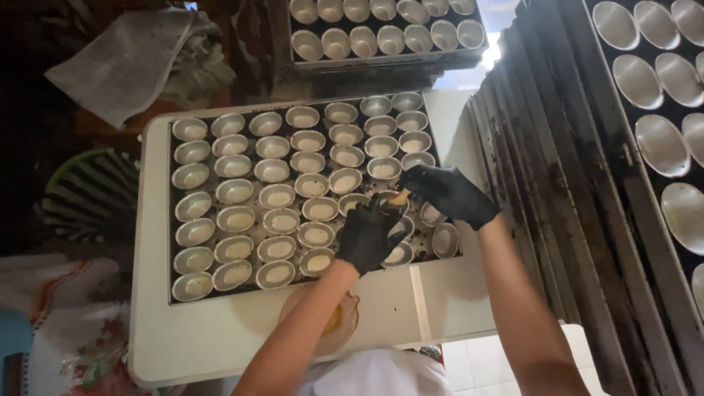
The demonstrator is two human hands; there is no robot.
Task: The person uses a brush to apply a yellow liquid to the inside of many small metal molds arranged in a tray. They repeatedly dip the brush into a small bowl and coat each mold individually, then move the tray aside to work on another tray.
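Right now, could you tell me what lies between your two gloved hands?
In the head view, a small brush lies between the left hand and right hand, above the tray.

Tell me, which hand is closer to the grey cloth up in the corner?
Left. The left hand sits on the tray's lower right, nearer the grey cloth. The right hand is farther right, near the tray's edge.

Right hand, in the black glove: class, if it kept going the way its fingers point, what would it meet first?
The right hand points left toward the left hand, so it would probably first meet the small brush between them, then that hand; depth is unclear.
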